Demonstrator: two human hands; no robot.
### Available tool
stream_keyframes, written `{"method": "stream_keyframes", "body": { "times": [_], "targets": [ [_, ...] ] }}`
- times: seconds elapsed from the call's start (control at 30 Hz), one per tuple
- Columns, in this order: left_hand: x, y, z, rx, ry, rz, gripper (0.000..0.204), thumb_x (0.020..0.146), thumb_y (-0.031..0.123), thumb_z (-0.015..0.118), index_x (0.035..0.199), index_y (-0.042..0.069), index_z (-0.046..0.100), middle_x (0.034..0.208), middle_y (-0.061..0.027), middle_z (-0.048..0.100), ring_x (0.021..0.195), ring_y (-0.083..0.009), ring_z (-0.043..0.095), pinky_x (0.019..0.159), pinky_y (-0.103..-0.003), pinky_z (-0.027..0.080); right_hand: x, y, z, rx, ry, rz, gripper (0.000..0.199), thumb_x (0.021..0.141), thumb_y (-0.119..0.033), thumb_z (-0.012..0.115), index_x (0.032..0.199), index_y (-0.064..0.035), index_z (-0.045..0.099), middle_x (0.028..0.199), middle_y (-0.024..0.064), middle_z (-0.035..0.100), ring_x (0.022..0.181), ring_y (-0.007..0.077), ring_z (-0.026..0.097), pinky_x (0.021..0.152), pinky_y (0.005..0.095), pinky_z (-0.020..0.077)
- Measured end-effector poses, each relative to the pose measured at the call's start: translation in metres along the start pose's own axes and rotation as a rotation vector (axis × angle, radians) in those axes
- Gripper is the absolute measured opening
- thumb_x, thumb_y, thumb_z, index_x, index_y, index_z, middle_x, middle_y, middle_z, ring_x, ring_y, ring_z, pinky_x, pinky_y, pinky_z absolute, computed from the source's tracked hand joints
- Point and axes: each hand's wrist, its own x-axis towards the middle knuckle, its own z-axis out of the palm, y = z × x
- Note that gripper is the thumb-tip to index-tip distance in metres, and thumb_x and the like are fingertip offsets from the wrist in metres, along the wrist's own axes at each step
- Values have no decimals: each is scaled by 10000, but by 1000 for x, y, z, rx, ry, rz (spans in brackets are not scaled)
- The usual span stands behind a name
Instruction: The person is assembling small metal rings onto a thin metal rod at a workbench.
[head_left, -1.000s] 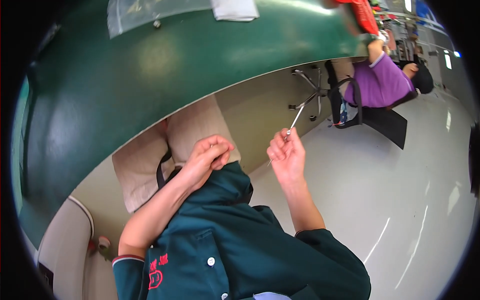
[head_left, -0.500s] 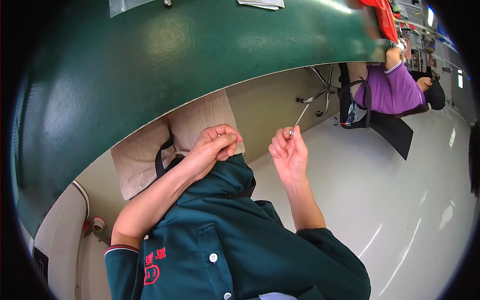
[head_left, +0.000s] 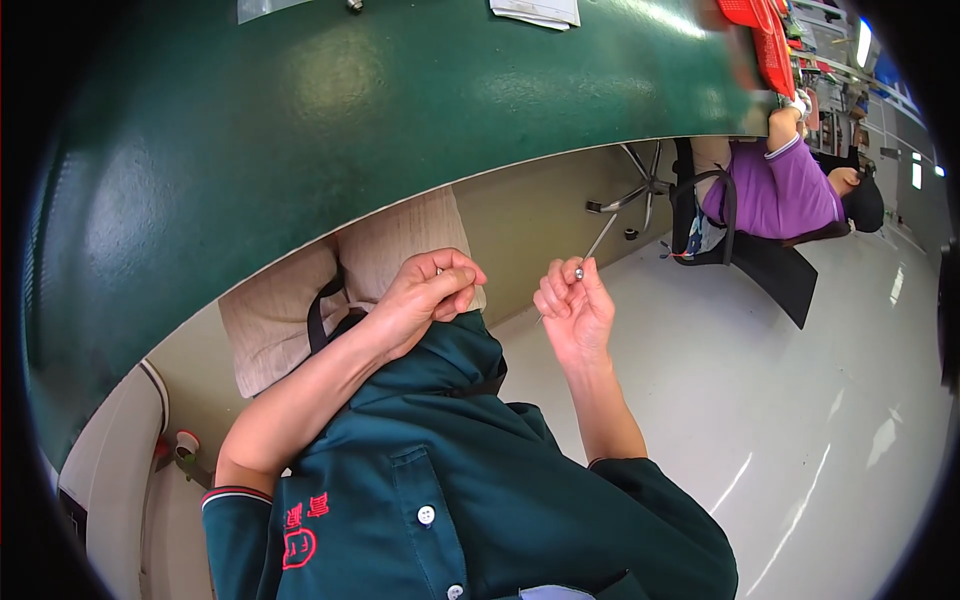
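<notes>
My left hand is curled in front of my green shirt, fingertips pinched together; a tiny pale glint shows between them, and I cannot tell what it is. A hand's width to its right, my right hand is closed around a thin metal rod that sticks up and to the right from the fingers. A small silver bead-like tip shows at the thumb. Both hands hover below the edge of the green table, above my beige trousers.
Papers and a red basket lie on the table's far side. A person in a purple shirt sits on a black chair at the upper right. The glossy pale floor spreads to the right.
Both hands have stayed close together below the table edge. The right hand has closed in slightly on the left one, still holding the rod. The view has tilted a little.
</notes>
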Motion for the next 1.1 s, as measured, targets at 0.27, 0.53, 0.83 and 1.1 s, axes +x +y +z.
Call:
{"method": "stream_keyframes", "body": {
  "times": [0.27, 0.53, 0.83, 1.1],
  "targets": [
    [2, 0, 11, 67, -102, -72, 147, 848, 164, 498, 841, 25, 543, 603, 13, 484, 495, -31, 351, 441, -175, 252, -2, 3, 8, -114, -87, -65, 261, 883, -269, 467, 727, -61, 489, 614, 14, 434, 457, 53, 279, 440, 196, 219],
    [11, -6, 35, 292, -66, 188, 114, 827, 140, 558, 853, 30, 555, 648, 16, 486, 584, -35, 422, 499, -174, 311, -6, 9, 6, -169, -171, 19, 239, 871, -216, 505, 733, -21, 519, 627, 11, 459, 474, 40, 303, 440, 170, 237],
    [8, -11, 36, 397, -57, 224, 113, 803, 105, 565, 796, -8, 564, 631, -4, 525, 617, -64, 484, 591, -215, 412, -12, 7, 7, -246, -117, 112, 206, 857, -178, 524, 735, -14, 551, 612, 2, 485, 491, 30, 346, 432, 160, 242],
    [8, -14, 32, 470, -98, 224, 111, 804, 114, 575, 809, 4, 562, 678, 14, 520, 629, -45, 469, 590, -200, 398, -9, 0, 4, -327, -118, 159, 202, 838, -169, 556, 690, -31, 551, 604, -13, 471, 504, 24, 344, 431, 161, 231]
  ]
}}
